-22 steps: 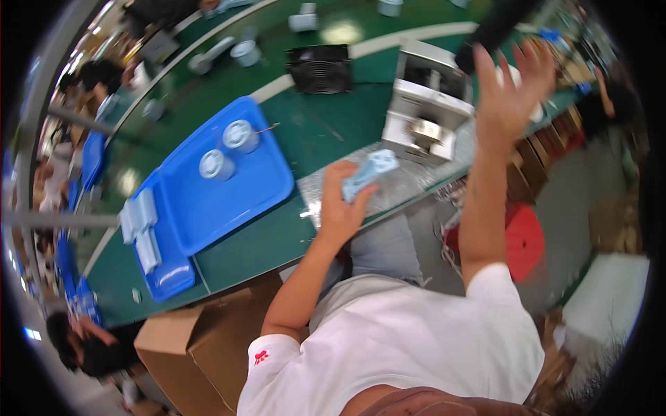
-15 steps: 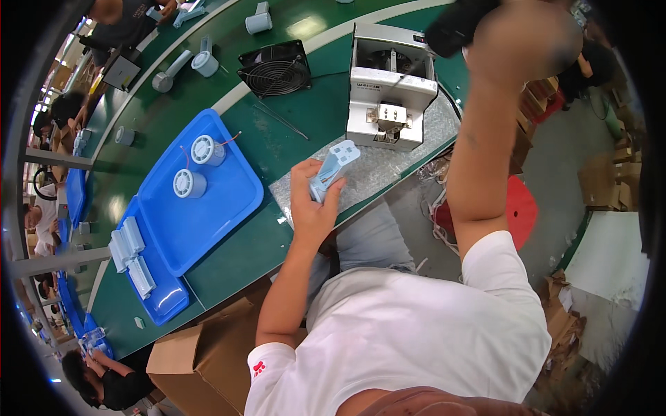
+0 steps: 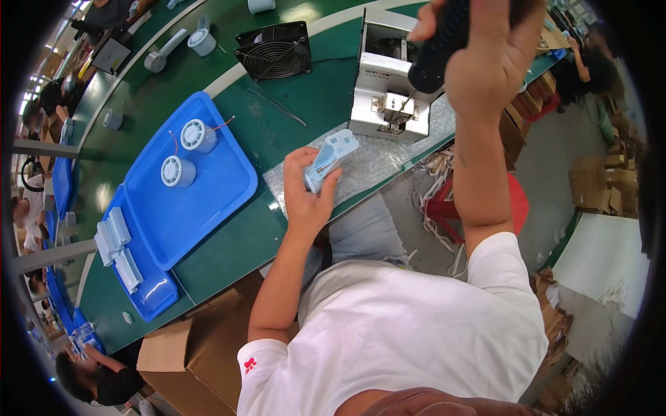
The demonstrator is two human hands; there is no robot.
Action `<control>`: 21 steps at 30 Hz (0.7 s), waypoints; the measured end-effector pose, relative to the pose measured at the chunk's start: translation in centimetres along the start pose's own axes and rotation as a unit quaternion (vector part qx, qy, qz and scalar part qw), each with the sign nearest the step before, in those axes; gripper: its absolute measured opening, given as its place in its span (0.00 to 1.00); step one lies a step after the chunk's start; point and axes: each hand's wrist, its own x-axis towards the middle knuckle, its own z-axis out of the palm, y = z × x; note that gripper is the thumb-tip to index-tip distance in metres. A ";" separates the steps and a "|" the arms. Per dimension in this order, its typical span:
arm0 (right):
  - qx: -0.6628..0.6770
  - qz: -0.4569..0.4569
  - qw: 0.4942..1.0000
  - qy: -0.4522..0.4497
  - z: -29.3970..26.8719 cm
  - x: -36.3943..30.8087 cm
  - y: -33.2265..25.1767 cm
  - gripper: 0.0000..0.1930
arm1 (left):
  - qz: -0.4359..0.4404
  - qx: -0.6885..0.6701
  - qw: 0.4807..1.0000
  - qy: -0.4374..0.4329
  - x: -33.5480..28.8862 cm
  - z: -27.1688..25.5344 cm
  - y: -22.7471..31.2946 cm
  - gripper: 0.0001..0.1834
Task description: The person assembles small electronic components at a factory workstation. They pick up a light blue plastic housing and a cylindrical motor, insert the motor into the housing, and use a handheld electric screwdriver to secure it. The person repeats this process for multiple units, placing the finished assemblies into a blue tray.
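Observation:
My left hand [image 3: 305,197] is wrapped round a light-blue plastic housing [image 3: 331,158], the handle-like end of which sticks up and shows a recess with metal parts inside. Raised high at the upper right, my right hand [image 3: 485,73] grips a black electric screwdriver [image 3: 440,52]. It slants down toward the front of a white metal screw feeder [image 3: 395,104], with its thin bit close to the small block there. Whether the bit touches the block I cannot tell. Under the feeder and the left hand lies a sheet of bubble wrap [image 3: 368,163].
A blue tray [image 3: 215,208] with two round light-blue fan units [image 3: 178,171] is to the left, beside a smaller tray [image 3: 163,295] of ribbed light-blue pieces [image 3: 114,234]. Behind stand a black fan [image 3: 275,54] and tweezers [image 3: 279,105]. A red stool [image 3: 510,204] is at the right.
My right hand has lowered the screwdriver toward the feeder's front. The left hand still holds the housing, nearly unmoved. The whole view has shifted slightly.

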 end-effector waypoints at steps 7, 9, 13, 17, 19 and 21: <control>-0.018 0.097 0.992 0.082 2.0 0.2 -3.8 0.33 | 0.014 -0.003 1.000 -0.005 0.0 0.0 -0.2 0.21; -0.030 -0.006 0.999 0.024 1.8 0.4 -2.6 0.30 | 0.013 -0.006 1.000 -0.005 0.0 0.1 -0.1 0.21; -0.063 -0.076 0.994 -0.041 0.3 1.2 0.6 0.26 | 0.025 0.003 1.000 0.010 0.2 0.3 -0.2 0.22; -0.052 -0.013 0.998 -0.040 0.0 0.1 0.8 0.25 | 0.027 -0.003 0.999 0.030 0.3 -0.1 -0.2 0.23; -0.083 0.079 0.993 -0.036 -0.9 -0.7 -0.4 0.30 | 0.031 -0.024 0.998 0.054 -0.1 0.4 -0.7 0.23; -0.027 0.222 0.974 -0.028 -3.7 -1.3 -1.1 0.37 | 0.056 -0.026 0.997 0.054 0.3 0.7 -0.4 0.24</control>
